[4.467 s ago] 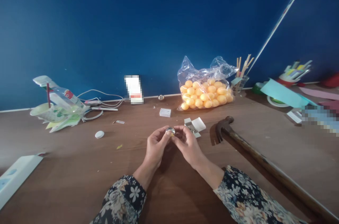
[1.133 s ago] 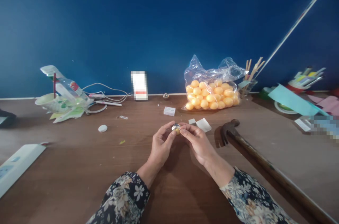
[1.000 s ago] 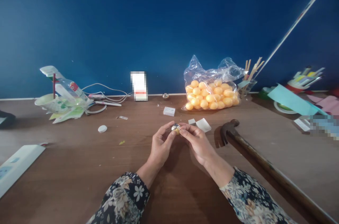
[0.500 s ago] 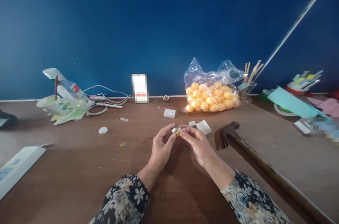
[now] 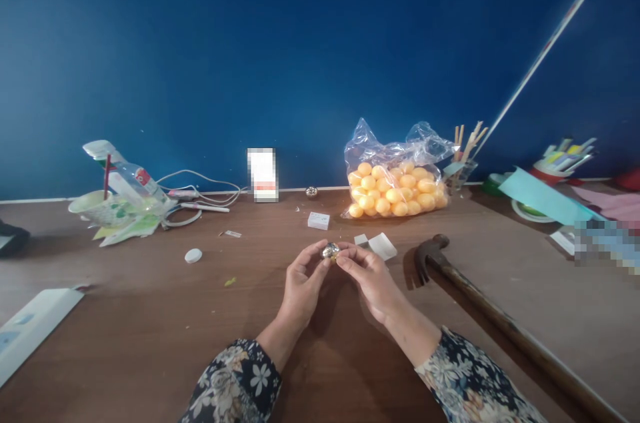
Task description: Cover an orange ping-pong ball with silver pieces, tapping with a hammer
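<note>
A small shiny silver ball-like piece point(image 5: 331, 251) is pinched between the fingertips of both hands, above the middle of the brown table. My left hand point(image 5: 306, 279) grips it from the left with thumb and fingers. From the other side, my right hand point(image 5: 367, 276) closes thumb and fingers on its right edge, where a hint of yellow shows. The fingers hide part of the piece. Just beyond lie a small white box point(image 5: 319, 220) and a white paper piece point(image 5: 383, 246). To the right rests a claw hammer point(image 5: 470, 293) with a wooden handle.
A clear bag of yellow balls point(image 5: 395, 189) stands at the back. Another silver piece point(image 5: 311, 191) sits by the wall near an upright phone-like screen point(image 5: 263, 176). A plastic bottle point(image 5: 145, 179), white cap point(image 5: 193, 255) and power strip point(image 5: 37, 329) lie left; a pen holder point(image 5: 550, 169) stands right.
The view has tilted up slightly, so most things appear a little lower. Both hands keep the silver piece in nearly the same place, with the fingers shifted only slightly.
</note>
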Demonstrator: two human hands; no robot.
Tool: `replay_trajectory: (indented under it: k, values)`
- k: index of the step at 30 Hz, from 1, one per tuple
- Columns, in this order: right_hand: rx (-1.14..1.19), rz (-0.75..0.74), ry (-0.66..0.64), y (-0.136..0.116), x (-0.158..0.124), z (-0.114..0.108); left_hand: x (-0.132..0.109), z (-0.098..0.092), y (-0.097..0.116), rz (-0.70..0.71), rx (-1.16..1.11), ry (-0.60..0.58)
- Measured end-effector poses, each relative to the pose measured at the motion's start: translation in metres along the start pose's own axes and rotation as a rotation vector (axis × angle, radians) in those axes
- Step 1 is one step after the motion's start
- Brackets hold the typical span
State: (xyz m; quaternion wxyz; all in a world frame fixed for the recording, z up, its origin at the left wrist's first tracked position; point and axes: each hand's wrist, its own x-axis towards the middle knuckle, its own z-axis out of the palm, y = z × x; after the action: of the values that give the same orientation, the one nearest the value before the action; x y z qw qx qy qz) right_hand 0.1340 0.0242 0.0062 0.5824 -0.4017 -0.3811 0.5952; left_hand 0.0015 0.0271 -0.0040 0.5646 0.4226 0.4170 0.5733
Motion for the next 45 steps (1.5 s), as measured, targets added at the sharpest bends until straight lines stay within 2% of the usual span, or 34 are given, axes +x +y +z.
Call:
replay_trajectory:
  k: [11,45]
  values:
    - [-0.025,-0.031,-0.010,0.0007,0.0011,-0.0009,0.0018,-0.0042,-0.0051,0.002,0.040,-0.023]
    - [-0.029,-0.033,-0.008,0.0027,0.0033,-0.0035,0.0015,-0.0029,-0.0035,0.013,0.050,-0.024]
